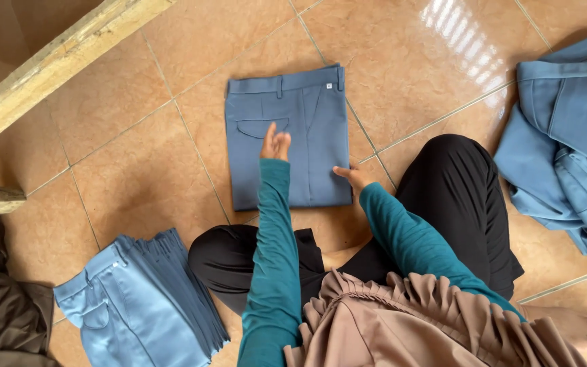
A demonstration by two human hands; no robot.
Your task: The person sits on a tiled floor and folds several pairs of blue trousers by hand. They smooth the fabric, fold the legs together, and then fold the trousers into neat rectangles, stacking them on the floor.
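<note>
One folded pair of blue-grey trousers (pixel 287 136) is laid flat on the tiled floor (pixel 144 156), waistband away from the person, and serves as the landmark here. Two hands are counted on it. The left hand (pixel 275 144) is held over its lower middle, just below the curved pocket, with the fingers spread and raised; whether the palm is pressed on the cloth cannot be told. The right hand (pixel 353 178) is laid flat at the lower right edge of the trousers, fingers extended together, nothing pinched. Both arms are covered by teal sleeves. Nearer the person and to the left of the trousers, one stack of folded blue garments (pixel 144 299) is seen, the single pieces too tightly packed to be counted. Well to the right, one loose heap of blue clothing (pixel 565 136) is spread on the floor. Far to the left, one wooden beam (pixel 49 68) is set slantwise, and a dark cloth (pixel 1 306) is piled below it. Nothing is placed between the hands and the trousers; only the person's black-clad knees (pixel 456 183) are folded just beside the near edge.
</note>
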